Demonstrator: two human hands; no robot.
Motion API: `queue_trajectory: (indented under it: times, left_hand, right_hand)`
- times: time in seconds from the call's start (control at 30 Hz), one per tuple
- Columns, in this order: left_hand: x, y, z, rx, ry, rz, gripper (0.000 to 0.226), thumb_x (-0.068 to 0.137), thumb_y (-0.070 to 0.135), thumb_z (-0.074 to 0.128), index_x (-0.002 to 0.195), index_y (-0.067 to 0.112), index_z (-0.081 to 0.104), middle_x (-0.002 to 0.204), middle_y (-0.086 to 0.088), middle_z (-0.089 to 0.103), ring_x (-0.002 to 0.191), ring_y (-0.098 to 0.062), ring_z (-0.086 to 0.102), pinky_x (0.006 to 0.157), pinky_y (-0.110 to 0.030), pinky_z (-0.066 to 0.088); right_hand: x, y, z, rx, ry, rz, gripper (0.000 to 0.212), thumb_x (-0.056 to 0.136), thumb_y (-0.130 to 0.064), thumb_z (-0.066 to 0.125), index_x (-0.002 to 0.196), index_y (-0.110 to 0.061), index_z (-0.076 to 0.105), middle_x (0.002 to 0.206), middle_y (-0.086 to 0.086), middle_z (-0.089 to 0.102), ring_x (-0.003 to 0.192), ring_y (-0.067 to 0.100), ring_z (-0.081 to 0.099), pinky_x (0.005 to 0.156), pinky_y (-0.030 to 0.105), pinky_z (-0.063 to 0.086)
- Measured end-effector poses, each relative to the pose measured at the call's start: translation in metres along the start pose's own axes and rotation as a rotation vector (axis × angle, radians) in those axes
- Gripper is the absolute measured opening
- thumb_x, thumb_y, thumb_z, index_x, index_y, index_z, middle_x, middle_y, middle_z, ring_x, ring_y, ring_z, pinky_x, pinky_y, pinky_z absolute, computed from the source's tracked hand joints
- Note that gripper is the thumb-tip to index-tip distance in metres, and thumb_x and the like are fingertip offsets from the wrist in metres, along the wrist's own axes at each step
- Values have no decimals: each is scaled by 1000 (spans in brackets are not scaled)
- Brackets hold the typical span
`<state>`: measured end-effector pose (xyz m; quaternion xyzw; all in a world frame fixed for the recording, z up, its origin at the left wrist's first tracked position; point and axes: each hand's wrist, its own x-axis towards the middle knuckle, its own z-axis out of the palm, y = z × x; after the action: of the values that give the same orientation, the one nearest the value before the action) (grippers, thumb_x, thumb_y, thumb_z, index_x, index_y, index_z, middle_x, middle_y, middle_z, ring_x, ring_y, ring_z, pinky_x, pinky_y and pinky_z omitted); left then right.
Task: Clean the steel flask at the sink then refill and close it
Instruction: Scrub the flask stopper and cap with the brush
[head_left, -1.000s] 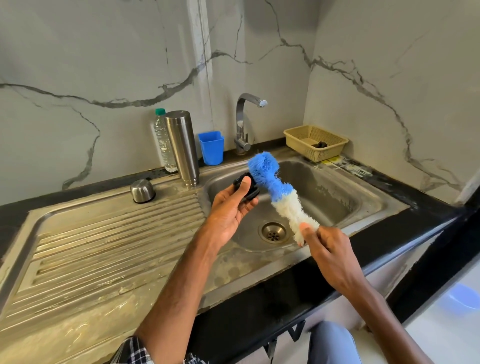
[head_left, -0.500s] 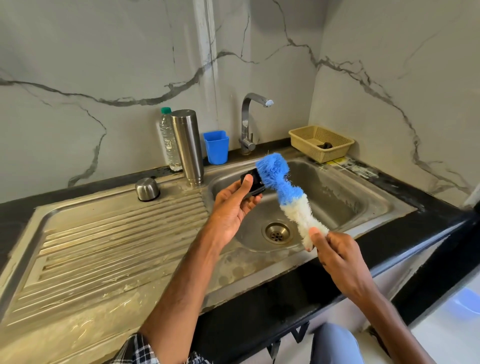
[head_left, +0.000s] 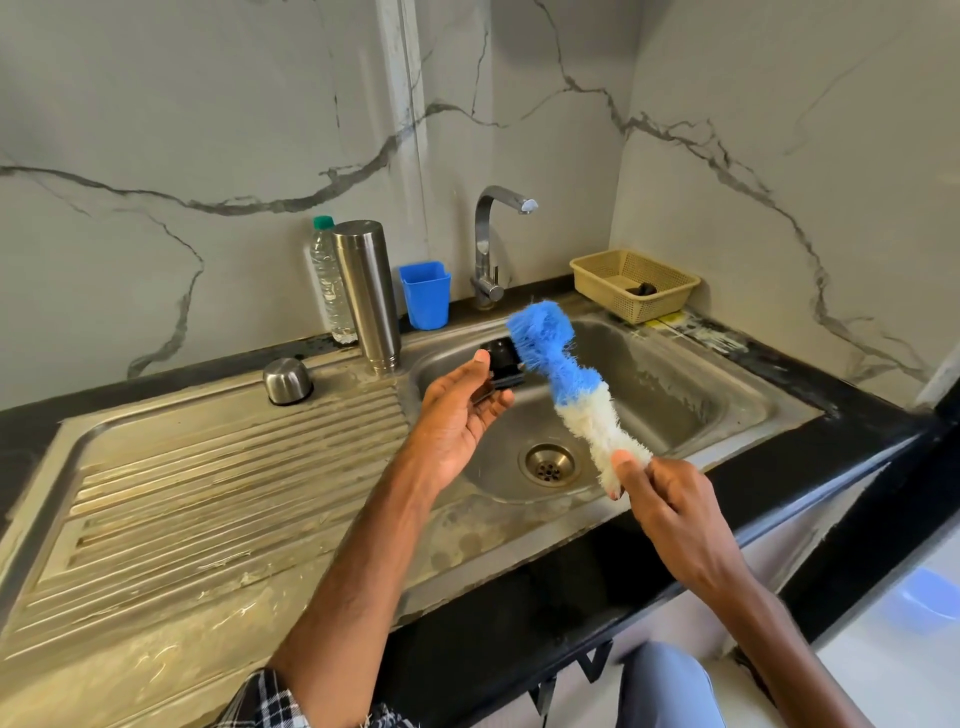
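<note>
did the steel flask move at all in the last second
No. The steel flask stands in the same spot left of the tap, between the plastic bottle and the blue cup.

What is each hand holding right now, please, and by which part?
The right hand pinches the blue-and-white brush at its white lower end; the left hand holds a small black cap by its edge.
</note>
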<state>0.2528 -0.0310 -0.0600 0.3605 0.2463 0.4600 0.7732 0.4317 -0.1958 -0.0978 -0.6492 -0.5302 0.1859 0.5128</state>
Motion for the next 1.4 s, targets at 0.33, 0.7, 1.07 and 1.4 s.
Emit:
queue_trajectory:
  times: [0.33, 0.7, 1.07, 1.4]
  left_hand:
    - [2, -3, -2, -1, 53, 0, 34, 108, 25, 45, 134, 4, 54, 113, -19, 67, 83, -21, 66, 73, -34, 60]
    - [2, -6, 2, 132, -8, 43, 24, 100, 19, 62, 119, 4, 65, 106, -13, 70, 82, -17, 66, 73, -26, 61]
    - [1, 0, -4, 103, -62, 46, 17, 104, 13, 55, 114, 5, 65, 103, -12, 74, 90, -20, 67, 75, -28, 61]
    - [5, -3, -5, 37, -120, 9, 41, 105, 13, 51, 143, 0, 47, 137, -29, 59, 120, -41, 63, 98, -46, 57]
  right_hand:
    - [5, -2, 3, -42, -15, 16, 47, 102, -35, 53, 59, -17, 65, 47, -6, 40, 43, 11, 33, 45, 31, 31]
    - [-1, -7, 5, -73, 15, 16, 49, 101, -28, 55, 55, -12, 54, 43, -8, 42, 38, 8, 32, 40, 21, 26]
    - [5, -2, 1, -21, -6, 48, 49, 101, -34, 54, 57, -11, 57, 48, -4, 42, 44, 14, 35, 47, 35, 31]
    - [0, -3, -1, 110, -60, 63, 48, 99, -35, 54, 52, -30, 62, 50, -3, 41, 44, 17, 34, 48, 33, 30]
